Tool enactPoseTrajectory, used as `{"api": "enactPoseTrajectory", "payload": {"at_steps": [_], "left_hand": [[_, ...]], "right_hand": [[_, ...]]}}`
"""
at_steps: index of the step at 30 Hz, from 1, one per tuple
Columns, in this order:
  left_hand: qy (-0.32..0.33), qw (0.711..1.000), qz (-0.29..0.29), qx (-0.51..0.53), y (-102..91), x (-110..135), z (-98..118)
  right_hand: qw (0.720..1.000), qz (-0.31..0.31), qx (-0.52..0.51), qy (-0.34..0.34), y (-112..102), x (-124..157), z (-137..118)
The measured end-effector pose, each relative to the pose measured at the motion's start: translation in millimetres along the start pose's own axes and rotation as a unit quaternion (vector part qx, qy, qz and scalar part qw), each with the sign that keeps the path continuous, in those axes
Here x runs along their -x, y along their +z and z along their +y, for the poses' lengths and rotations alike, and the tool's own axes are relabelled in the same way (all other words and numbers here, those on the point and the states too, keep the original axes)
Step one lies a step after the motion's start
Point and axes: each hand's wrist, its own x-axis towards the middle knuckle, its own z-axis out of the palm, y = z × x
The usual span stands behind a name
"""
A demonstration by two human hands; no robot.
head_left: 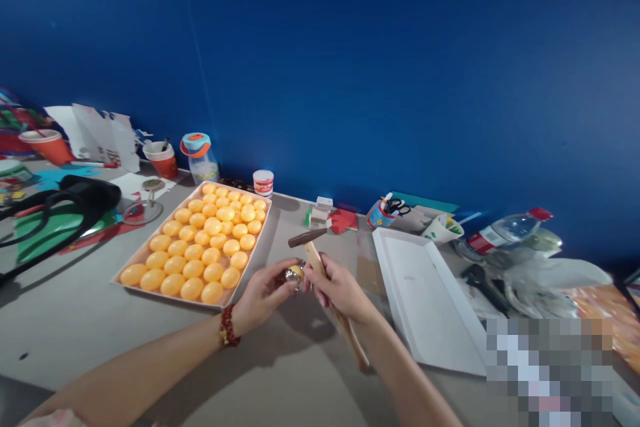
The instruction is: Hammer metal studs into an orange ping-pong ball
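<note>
My left hand [264, 293] is closed around a small round object [294, 274], yellow with a shiny silver part, held above the grey table. My right hand [339, 290] grips the wooden handle of a small hammer [320, 259]; its dark metal head points left, just above the round object. The two hands almost touch. A red bead bracelet [228, 325] sits on my left wrist. To the left lies a shallow tray [243, 279] filled with several rows of yellow-orange balls [203, 240].
An empty white tray [425, 293] lies to the right, with plastic bottles [505, 230] and paper cups [443, 228] behind it. A black bag [75, 200], red cups [163, 159], a drinking bottle [200, 153] and coloured paper crowd the left. A blue wall stands behind.
</note>
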Motion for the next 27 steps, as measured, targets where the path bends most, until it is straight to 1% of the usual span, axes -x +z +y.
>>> {"api": "enactPoseTrajectory", "payload": {"at_steps": [2, 4, 7, 10, 13, 17, 21, 27], "left_hand": [[-0.022, 0.999, -0.001, 0.041, -1.8, -2, 0], [-0.029, 0.997, 0.011, 0.065, -5.0, -4, -2], [-0.008, 0.996, 0.041, 0.072, -9.1, -6, -4], [0.012, 0.997, 0.036, 0.060, -9.6, -6, -5], [0.028, 0.996, 0.039, 0.073, -8.3, -6, -4], [0.047, 0.994, 0.030, 0.093, -8.2, -7, -5], [0.040, 0.995, 0.025, 0.083, -9.1, -7, -4], [0.042, 0.994, 0.026, 0.098, -9.1, -6, -3]], "right_hand": [[0.999, 0.016, 0.030, -0.029, -2, 4, -2], [0.995, 0.035, 0.082, -0.046, -5, 10, -5], [0.983, 0.057, 0.168, -0.050, -10, 20, -13], [0.968, 0.062, 0.239, -0.050, -15, 27, -23], [0.954, 0.060, 0.288, -0.055, -19, 30, -30], [0.951, 0.054, 0.300, -0.056, -17, 28, -31], [0.951, 0.036, 0.302, -0.057, -14, 27, -29], [0.952, 0.050, 0.297, -0.054, -13, 27, -30]]}}
